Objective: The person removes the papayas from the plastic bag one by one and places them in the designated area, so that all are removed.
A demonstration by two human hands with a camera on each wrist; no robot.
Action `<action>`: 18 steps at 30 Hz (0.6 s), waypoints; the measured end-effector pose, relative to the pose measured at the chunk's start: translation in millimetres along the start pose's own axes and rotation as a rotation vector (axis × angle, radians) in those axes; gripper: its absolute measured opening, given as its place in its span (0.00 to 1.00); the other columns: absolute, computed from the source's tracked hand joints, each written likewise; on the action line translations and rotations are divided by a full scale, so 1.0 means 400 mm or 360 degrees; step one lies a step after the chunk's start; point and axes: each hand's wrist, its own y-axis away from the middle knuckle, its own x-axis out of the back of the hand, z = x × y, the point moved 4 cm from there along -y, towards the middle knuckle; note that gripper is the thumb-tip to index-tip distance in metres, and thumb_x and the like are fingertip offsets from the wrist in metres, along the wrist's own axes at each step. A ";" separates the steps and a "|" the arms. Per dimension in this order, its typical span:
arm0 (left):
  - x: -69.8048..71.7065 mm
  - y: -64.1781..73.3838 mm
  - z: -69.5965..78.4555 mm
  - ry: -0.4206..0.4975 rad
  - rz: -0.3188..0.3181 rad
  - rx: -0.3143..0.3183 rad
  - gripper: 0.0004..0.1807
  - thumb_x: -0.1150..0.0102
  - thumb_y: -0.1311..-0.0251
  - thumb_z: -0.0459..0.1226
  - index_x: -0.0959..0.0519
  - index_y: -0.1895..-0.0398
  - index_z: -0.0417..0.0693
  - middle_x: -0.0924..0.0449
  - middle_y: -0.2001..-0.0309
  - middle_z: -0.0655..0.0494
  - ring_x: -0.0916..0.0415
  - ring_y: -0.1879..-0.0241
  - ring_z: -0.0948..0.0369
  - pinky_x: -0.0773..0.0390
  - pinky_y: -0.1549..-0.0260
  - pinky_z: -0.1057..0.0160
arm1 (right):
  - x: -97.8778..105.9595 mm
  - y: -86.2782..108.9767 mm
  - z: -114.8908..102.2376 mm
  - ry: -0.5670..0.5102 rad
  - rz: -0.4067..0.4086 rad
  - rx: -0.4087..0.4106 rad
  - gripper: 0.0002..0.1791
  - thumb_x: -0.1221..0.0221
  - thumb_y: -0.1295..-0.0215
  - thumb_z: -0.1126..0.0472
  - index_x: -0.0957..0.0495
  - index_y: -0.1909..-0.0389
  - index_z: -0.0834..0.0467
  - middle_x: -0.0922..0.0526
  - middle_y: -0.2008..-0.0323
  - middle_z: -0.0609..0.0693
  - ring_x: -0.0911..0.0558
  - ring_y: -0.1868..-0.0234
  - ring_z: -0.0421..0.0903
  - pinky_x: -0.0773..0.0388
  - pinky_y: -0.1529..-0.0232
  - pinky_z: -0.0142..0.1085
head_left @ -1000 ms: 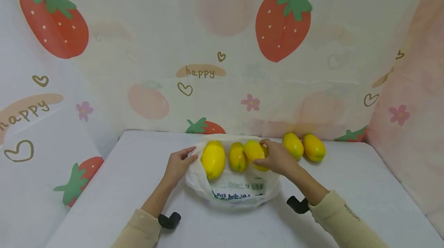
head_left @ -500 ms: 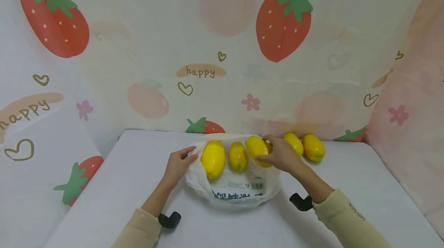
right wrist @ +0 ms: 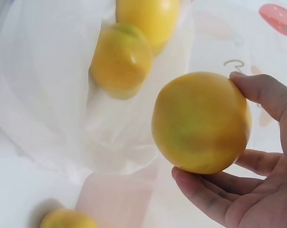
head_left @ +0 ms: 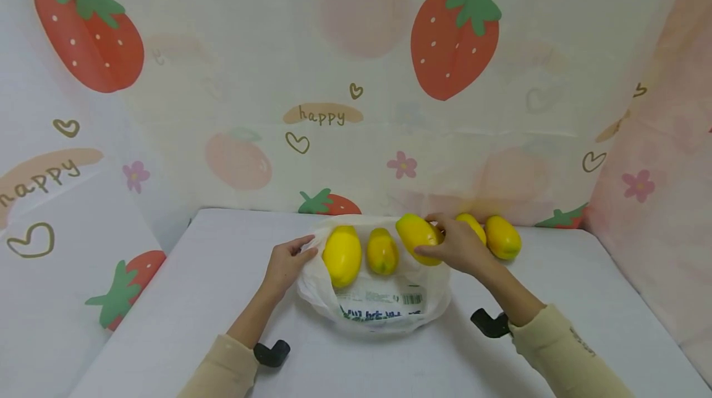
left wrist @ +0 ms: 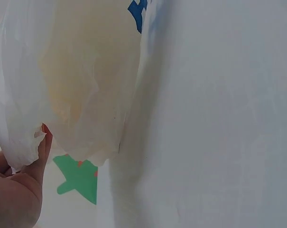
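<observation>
A white plastic bag (head_left: 378, 324) with its mouth spread wide lies mid-table, printed in blue and green. Inside it are a large yellow papaya (head_left: 342, 257) and a smaller one (head_left: 382, 252). My left hand (head_left: 285, 267) pinches the bag's left rim between thumb and fingers; in the left wrist view the thin plastic (left wrist: 27, 152) is bunched in them. My right hand (head_left: 458, 245) grips another yellow papaya (head_left: 417, 238), green at its tip, over the bag's right rim. The right wrist view shows this papaya (right wrist: 200, 122) apart from the fruit in the bag.
Behind my right hand, two more yellow papayas, one partly hidden (head_left: 473, 225) and one in full view (head_left: 503, 237), lie at the table's back right. Strawberry-print sheeting (head_left: 356, 157) walls the white table (head_left: 245, 231) at the back and sides.
My right hand has lifted the gripped papaya away from the smaller one, up and to the right toward the bag's rim. My left hand stays on the left rim.
</observation>
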 end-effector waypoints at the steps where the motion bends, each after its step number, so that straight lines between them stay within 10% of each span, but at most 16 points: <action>1: 0.000 0.001 0.000 0.0001 -0.0002 0.0005 0.23 0.42 0.35 0.42 0.24 0.38 0.46 0.26 0.35 0.46 0.32 0.50 0.55 0.25 0.43 0.60 | 0.002 0.001 0.001 -0.0006 0.0002 0.0008 0.40 0.31 0.46 0.46 0.32 0.36 0.59 0.19 0.52 0.59 0.23 0.58 0.51 0.18 0.54 0.43; 10: 0.001 0.000 -0.002 -0.0008 0.0003 0.0011 0.23 0.41 0.35 0.41 0.24 0.38 0.46 0.24 0.37 0.46 0.33 0.51 0.56 0.29 0.54 0.67 | 0.023 0.001 0.007 -0.0051 0.0064 0.0106 0.38 0.30 0.47 0.47 0.29 0.37 0.59 0.18 0.49 0.58 0.22 0.56 0.52 0.18 0.52 0.44; 18: 0.000 -0.001 -0.002 -0.0012 -0.0003 0.0019 0.23 0.42 0.35 0.41 0.24 0.38 0.46 0.27 0.34 0.45 0.32 0.49 0.55 0.26 0.42 0.58 | 0.028 -0.001 0.017 -0.0117 0.0057 0.0162 0.38 0.30 0.46 0.47 0.29 0.38 0.59 0.19 0.47 0.59 0.21 0.53 0.52 0.18 0.51 0.44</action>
